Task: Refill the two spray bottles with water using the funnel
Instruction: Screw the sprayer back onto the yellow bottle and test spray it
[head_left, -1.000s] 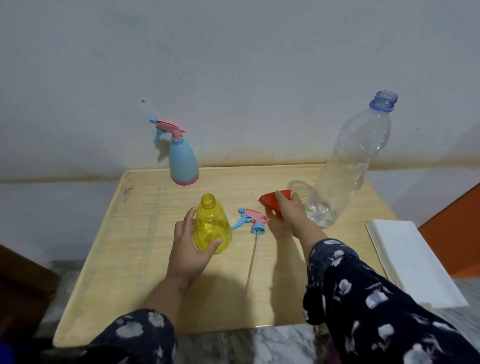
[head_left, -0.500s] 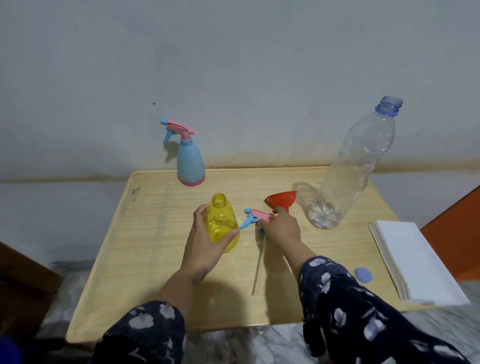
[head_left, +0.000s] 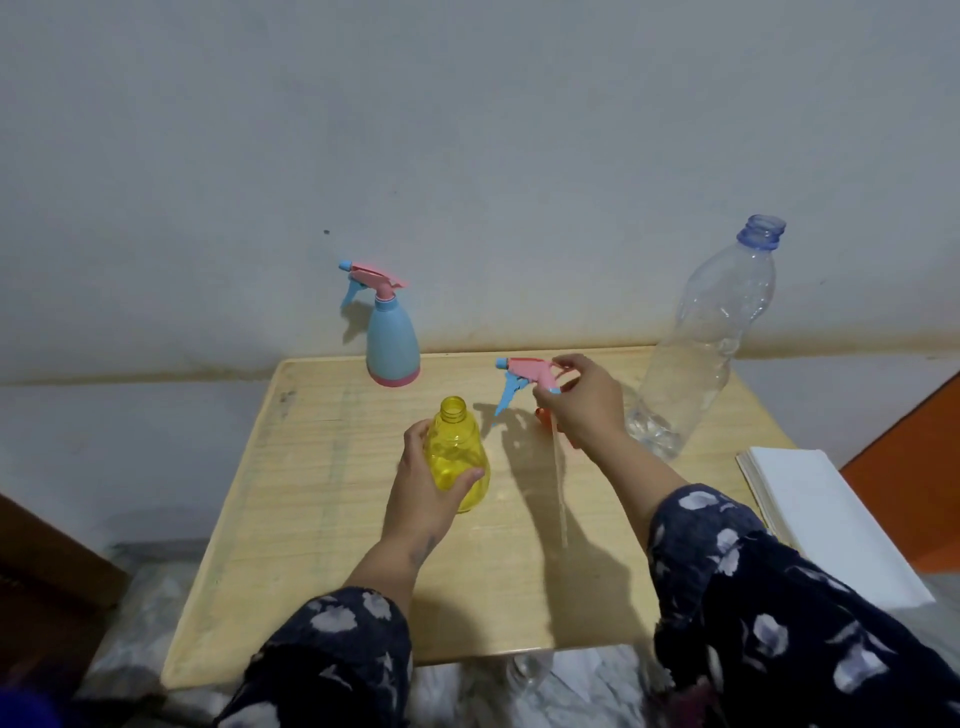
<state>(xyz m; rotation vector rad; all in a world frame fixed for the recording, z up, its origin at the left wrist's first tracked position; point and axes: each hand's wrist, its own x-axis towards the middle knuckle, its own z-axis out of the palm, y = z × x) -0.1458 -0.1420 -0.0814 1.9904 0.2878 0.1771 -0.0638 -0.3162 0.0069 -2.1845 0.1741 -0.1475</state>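
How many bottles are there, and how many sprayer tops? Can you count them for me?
Spray bottles: 2, the yellow bottle and the blue bottle
Clear water bottles: 1, the big clear bottle
Sprayer tops: 2, one on the blue bottle, one loose sprayer top in the right hand
Total: 5

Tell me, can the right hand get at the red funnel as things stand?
Probably not right away: the right hand grips the spray head, and the funnel sits mostly hidden behind that hand.

Yellow spray bottle (head_left: 457, 457), blue spray bottle (head_left: 392, 343) pink-based, pink-and-blue trigger head (head_left: 530, 376), navy white-flowered sleeves (head_left: 779, 613)
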